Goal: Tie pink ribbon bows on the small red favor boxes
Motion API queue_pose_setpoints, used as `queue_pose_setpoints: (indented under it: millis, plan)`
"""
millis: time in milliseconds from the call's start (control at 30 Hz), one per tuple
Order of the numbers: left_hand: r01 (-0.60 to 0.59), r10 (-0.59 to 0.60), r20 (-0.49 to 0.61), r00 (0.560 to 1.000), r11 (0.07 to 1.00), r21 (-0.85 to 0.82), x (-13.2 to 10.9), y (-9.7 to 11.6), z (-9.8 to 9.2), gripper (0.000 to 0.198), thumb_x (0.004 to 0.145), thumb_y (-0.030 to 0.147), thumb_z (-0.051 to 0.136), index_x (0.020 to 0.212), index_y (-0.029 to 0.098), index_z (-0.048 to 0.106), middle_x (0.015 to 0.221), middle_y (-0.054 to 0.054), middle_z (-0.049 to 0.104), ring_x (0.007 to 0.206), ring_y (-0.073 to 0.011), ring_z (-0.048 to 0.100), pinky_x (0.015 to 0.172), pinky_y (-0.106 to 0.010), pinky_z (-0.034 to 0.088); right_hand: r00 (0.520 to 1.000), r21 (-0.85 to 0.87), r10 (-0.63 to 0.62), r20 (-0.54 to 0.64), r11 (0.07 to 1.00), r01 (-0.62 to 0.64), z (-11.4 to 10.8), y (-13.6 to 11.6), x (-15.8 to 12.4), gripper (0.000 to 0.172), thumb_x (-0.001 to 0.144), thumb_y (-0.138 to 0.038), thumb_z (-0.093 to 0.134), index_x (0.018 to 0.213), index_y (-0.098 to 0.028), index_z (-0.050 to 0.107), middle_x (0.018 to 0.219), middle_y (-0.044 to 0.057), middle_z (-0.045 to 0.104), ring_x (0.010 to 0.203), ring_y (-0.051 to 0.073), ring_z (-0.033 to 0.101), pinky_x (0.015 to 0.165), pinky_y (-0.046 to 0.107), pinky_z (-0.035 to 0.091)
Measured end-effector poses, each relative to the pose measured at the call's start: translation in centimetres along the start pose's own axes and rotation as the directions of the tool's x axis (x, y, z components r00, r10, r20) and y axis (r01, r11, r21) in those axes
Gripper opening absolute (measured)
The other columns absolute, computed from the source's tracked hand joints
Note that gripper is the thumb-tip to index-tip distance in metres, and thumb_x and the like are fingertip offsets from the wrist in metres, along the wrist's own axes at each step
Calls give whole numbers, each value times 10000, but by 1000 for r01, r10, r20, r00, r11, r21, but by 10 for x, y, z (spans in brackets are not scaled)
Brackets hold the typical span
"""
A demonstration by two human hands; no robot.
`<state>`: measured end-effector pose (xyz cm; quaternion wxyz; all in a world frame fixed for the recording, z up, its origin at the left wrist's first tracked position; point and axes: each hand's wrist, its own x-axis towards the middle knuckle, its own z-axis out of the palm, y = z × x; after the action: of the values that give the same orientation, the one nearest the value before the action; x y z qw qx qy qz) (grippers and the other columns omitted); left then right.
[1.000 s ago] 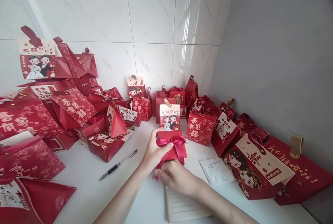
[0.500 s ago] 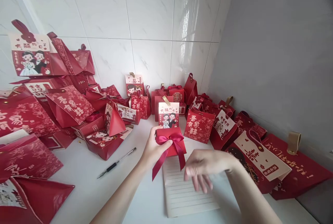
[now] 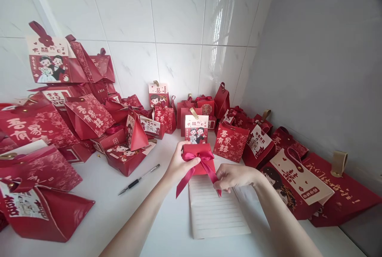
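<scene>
My left hand [image 3: 178, 164] is closed around the left side of a small red gift box [image 3: 191, 148], its thumb pressed on the front near the knot. Across the box runs a dark pink satin ribbon [image 3: 207, 156] tied in a bow with two hanging tails. The left tail hangs free below my left hand. At the right tail's end, my right hand [image 3: 234, 176] has its fingers closed in a pinch on the ribbon. Under the box lies a lined notebook [image 3: 219, 217], partly covered by it.
A black-and-clear pen [image 3: 139, 179] lies on the white table [image 3: 167, 225] left of the notebook. Piled red wedding boxes [image 3: 89, 115] fill the left side. More stand behind the held box and along the right, including a large red bag [image 3: 331, 189] by the grey wall.
My right hand has gone from loose, hanging fingers beside the box to pinching the right ribbon tail, which is now drawn out to the right. The view has shifted slightly.
</scene>
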<state>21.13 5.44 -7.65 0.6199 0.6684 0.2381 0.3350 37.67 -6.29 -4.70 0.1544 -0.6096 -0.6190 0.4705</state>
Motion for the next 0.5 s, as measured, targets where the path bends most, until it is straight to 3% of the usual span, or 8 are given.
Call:
queue_pose_setpoints:
  millis: [133,200,267,333,400,500]
  plan:
    - [-21,21,22,1000,1000,7,0,-1,0,510,680,294,686,1092,227,392,970,-16,619,862,-148,618,802,-272,474,998,-14,-55,13,998,55,-7,8,-4,262,700,-390,649,644,-134,648,524,-30,491,510,86,432,492,201,315]
    - [-38,38,15,999,999,31,-2,1,1,510,689,299,680,1102,227,390,968,-19,623,876,-155,618,819,-285,471,977,45,-131,-168,989,140,-9,11,-3,476,678,-613,604,649,-138,596,553,-25,472,527,98,421,507,221,324]
    - [-22,21,30,999,999,44,-3,4,1,520,693,301,676,1118,225,385,977,-27,623,884,-164,619,830,-303,471,891,118,-120,-437,975,189,-7,9,3,622,735,-755,375,611,-158,502,522,-37,386,503,99,368,506,239,313]
    - [-3,0,52,999,999,47,-4,5,3,541,698,304,669,1146,224,376,992,-38,620,892,-175,621,841,-327,471,793,136,-58,-606,975,175,-1,5,11,621,785,-748,259,569,-181,388,507,-50,304,485,91,302,497,243,277]
    - [-24,23,8,1000,997,74,-4,4,3,591,677,299,686,1175,230,376,1058,-56,597,961,-195,604,884,-348,453,745,87,-50,-665,986,144,5,0,19,567,790,-700,362,551,-187,326,519,-52,288,495,86,272,495,241,246]
    - [-90,122,-192,974,982,166,-3,-3,4,632,618,305,724,1159,233,405,1200,-80,506,1119,-226,517,943,-353,410,705,30,-107,-701,983,179,10,-2,27,504,767,-620,485,550,-185,350,537,-46,335,515,92,303,507,241,256]
